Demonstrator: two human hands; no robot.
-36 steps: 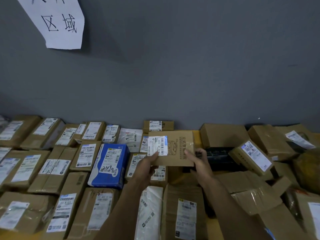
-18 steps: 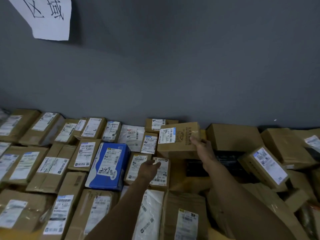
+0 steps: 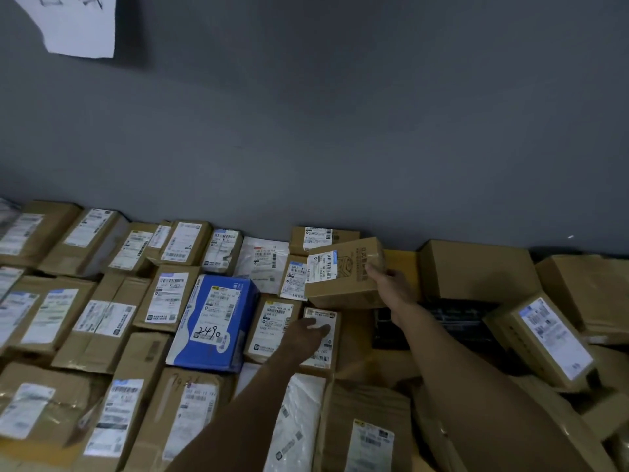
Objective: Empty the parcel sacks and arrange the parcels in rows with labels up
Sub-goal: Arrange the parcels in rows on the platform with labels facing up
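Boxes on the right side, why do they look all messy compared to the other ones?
They're not sorted yet. The left parcels lie flat in rows, labels up. The boxes on the right are piled at angles, several showing no label, and one labelled box sits tilted on the heap. The right hand holds a small box tilted.

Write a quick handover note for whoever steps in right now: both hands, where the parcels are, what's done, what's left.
Right hand: grips the printed brown box at its right edge, label up, tilted, near the wall.
Left hand: empty, resting on a small labelled parcel beside the blue box.
Done: the left side lies in rows, labels up.
Left: set the held box down; sort the jumbled cartons on the right, some showing no label. No sacks are in view.
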